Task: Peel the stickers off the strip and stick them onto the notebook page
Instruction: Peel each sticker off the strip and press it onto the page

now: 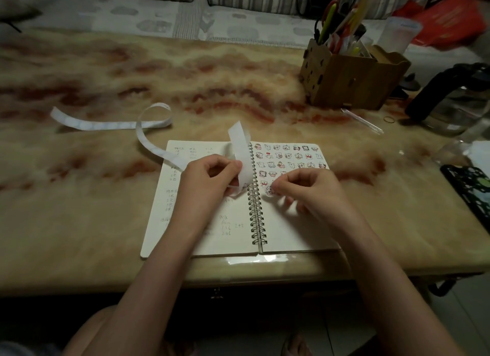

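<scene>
My right hand [305, 188] pinches a small white cartoon sticker [269, 191] over the right page of the open spiral-bound notebook [291, 231]. My left hand [212, 175] grips the long white paper strip [240, 146], which trails left across the marbled beige surface [106, 210].

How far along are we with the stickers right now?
Done: several rows of stuck stickers fill the top of the notebook's right page. In hand: the right hand pinches one peeled sticker just below them, while the left hand holds the strip. Left: one unpeeled sticker shows on the strip beside the left hand, and the lower page is bare.
</scene>
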Tool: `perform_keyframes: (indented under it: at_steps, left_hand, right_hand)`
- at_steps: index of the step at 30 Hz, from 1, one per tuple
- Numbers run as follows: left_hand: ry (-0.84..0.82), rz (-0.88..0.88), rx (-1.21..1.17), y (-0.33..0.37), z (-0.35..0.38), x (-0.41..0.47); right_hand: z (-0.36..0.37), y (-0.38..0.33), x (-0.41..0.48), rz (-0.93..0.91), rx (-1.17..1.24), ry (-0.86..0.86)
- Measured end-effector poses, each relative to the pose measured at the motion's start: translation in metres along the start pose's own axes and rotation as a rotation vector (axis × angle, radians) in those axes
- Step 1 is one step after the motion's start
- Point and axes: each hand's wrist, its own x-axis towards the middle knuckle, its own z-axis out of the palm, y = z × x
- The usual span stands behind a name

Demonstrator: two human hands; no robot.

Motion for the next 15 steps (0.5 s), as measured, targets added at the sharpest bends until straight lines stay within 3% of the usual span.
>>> perform_keyframes:
  at_steps: [15]
  left_hand:
    - [-0.007,-0.006,0.014,0.000,0.001,-0.001]
  right_hand:
    - [0.012,0.012,0.006,0.006,-0.144,0.133]
